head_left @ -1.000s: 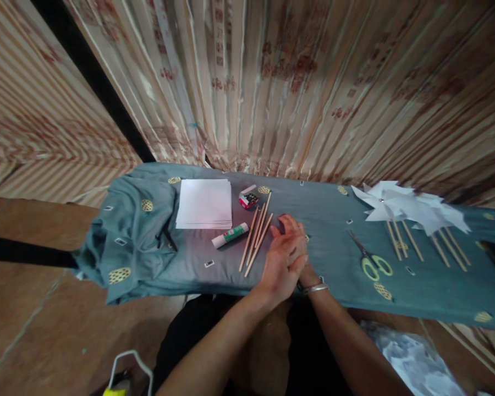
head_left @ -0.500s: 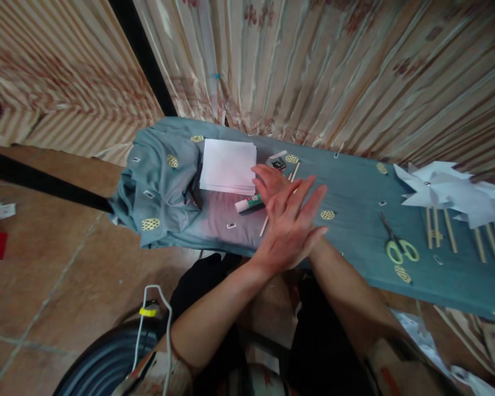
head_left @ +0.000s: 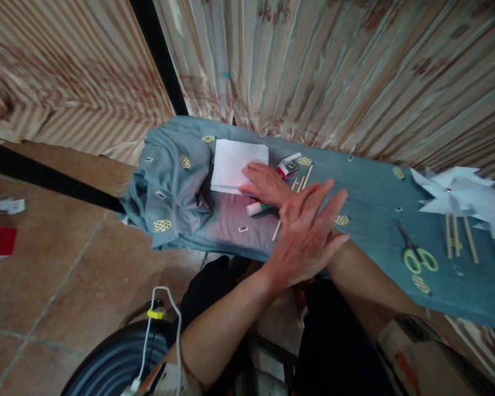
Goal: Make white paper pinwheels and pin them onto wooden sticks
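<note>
My forearms cross, with my left hand (head_left: 305, 231) in front of my right wrist. The left hand holds nothing; its fingers are stretched and spread in the air. Beneath it, my right hand (head_left: 268, 182) reaches left with its fingers extended over the lower right corner of a stack of white paper (head_left: 233, 162). Whether the fingertips press on the top sheet is hard to tell. Just below that hand lies a glue stick (head_left: 256, 208), partly covered. Thin wooden sticks (head_left: 307, 175) and a small red and white open box (head_left: 289, 168) with small dark pieces lie beside it.
Green-handled scissors (head_left: 416, 254) and several white paper pinwheels (head_left: 456, 190) on sticks lie to the right on the grey-green cloth (head_left: 367, 220). Bunched cloth (head_left: 173, 181) fills the left end. Dark posts (head_left: 160, 55) and a curtain (head_left: 313, 71) stand behind; a dark round stool (head_left: 111, 363) is below left.
My right hand has moved left onto the paper stack, uncovering the small box. My left hand stays spread. The whole view has shifted slightly, so things sit further right.
</note>
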`<state>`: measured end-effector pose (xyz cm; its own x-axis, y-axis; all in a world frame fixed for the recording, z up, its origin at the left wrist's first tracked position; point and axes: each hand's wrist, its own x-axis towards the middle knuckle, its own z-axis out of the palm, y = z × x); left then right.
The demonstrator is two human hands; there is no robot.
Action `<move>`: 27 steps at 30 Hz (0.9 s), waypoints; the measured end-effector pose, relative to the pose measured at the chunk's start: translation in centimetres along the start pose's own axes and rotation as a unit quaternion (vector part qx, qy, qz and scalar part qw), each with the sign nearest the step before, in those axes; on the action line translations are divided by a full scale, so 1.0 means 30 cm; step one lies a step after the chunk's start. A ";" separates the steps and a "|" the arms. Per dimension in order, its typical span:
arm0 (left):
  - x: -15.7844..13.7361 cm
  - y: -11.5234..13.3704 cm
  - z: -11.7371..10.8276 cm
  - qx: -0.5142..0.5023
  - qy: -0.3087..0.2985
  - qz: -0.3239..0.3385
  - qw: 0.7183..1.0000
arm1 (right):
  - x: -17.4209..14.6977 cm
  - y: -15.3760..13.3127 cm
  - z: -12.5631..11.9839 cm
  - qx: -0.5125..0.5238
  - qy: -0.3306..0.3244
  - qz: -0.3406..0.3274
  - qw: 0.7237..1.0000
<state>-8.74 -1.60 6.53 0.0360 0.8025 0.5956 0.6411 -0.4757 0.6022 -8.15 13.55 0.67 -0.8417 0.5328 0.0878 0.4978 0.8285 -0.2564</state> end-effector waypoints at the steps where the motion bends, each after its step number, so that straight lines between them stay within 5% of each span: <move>1: -0.001 0.000 0.000 -0.004 0.003 -0.001 1.000 | 0.003 0.000 -0.002 0.002 0.003 0.004 1.000; 27: -0.004 -0.001 0.029 -0.018 0.008 0.000 1.000 | 0.002 -0.029 -0.007 0.039 0.054 0.006 0.998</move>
<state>-8.10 -1.37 5.98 0.0233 0.7964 0.6043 0.6133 -0.4887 0.6205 -8.58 12.91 1.10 -0.8062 0.5611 0.1875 0.4860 0.8088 -0.3311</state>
